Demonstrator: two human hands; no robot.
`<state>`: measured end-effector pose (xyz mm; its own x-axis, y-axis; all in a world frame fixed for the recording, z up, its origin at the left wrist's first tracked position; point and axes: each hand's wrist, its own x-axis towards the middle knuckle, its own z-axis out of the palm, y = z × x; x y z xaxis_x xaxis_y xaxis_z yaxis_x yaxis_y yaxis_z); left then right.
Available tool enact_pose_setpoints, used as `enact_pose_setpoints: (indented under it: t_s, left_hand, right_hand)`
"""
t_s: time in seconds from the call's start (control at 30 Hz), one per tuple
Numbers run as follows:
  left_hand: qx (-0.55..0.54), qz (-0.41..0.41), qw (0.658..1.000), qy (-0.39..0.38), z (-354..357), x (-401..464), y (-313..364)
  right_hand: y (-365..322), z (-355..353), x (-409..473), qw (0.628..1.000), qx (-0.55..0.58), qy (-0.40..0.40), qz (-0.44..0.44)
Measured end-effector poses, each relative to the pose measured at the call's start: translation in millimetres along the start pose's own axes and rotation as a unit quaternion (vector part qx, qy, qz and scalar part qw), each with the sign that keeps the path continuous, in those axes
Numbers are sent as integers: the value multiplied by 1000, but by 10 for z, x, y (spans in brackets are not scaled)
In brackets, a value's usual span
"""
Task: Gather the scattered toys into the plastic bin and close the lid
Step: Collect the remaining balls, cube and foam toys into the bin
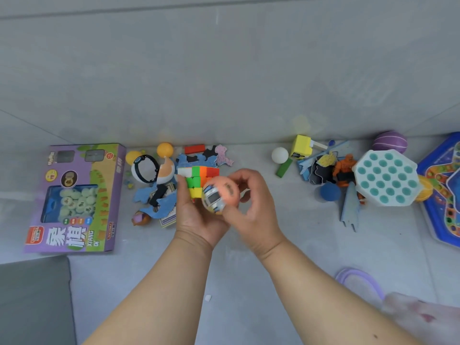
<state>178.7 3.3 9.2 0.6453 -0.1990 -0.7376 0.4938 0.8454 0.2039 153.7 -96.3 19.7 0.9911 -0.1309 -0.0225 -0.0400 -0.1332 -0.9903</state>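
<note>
Head view, looking down: both hands meet over the middle of a grey floor strewn with toys along the foot of a wall. The left hand (196,215) is cupped palm-up and closed around two items at once, a multicoloured puzzle cube (198,181) against its fingers and a peach-coloured capsule ball (220,195) with a small car visible through its clear half. The right hand (251,200) is partly curled with its fingertips on the ball's right side, apparently steadying or seating it; whether it bears any of the weight cannot be told. Judgement: the left hand serves as a carrier so that several toys go to the bin in one trip.

Just beyond the left hand lie blue and pink foam puzzle pieces (199,156), a red block (194,148), an orange ball (164,149) and an opened black-and-white capsule shell (145,168). Farther to the left of the hands lies a purple boxed chess set (74,197). To the right of the hands: a white ball (280,154), a green block (283,167), a yellow cube (301,146), an orange figure (344,170), a blue ball (329,192), a white-and-teal pop toy (385,178), a purple ball (389,141) and, at the frame edge, a blue game board (443,185).

The plastic bin is not identifiable in this view; a dark grey object (34,300) near the left forearm cannot be confirmed as it. Most toys remain ungathered, so the task is at an early stage. Risk: the round ball may roll off the loaded palm.
</note>
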Motion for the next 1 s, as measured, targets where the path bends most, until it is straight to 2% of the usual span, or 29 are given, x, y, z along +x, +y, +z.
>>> enact_pose_setpoints:
  t_s: [0.07,0.13,0.23,0.3,0.33,0.37,0.43,0.5,0.63,0.7,0.8,0.9,0.93,1.0]
  left_hand:
    - [2,1,1000,-8,46,-24,-12]
    - [7,-13,1000,-6,60,-39,-12]
    - [-9,-61,998,15,30,-13,1]
    - [-21,-83,996,20,4,16,-7]
    - [-28,-92,995,17,-13,25,-20]
    - [-33,-99,994,17,-28,31,-37]
    - [-39,-103,994,18,-76,47,-65]
    - [-39,-105,994,17,-111,52,-85]
    - [-39,-107,993,24,-172,48,-121]
    - [-37,-104,993,28,-195,56,-125]
    - [-30,-105,994,31,-215,69,-129]
    - [-26,-108,993,30,-229,70,-144]
    - [-24,-108,993,29,-235,75,-147]
    - [-19,-108,994,29,-248,81,-152]
  right_hand:
    - [39,-4,-32,992,-112,-19,-59]
    - [36,-23,-33,986,-137,-20,-91]
    - [21,-126,93,977,-166,57,-123]
    - [159,-295,324,951,-247,157,-98]
    - [243,-407,474,931,-303,197,-57]
    - [328,-527,621,909,-364,203,0]
    - [482,-744,860,867,-468,110,131]
    - [583,-870,1006,825,-529,2,199]
    - [679,-873,1070,764,-611,-83,187]
    - [704,-839,1055,748,-638,-105,152]
    - [736,-781,1015,763,-625,-135,96]
    - [741,-746,965,794,-585,-145,81]
    - [747,-741,945,819,-554,-127,80]
    - [712,-711,882,893,-439,-45,90]
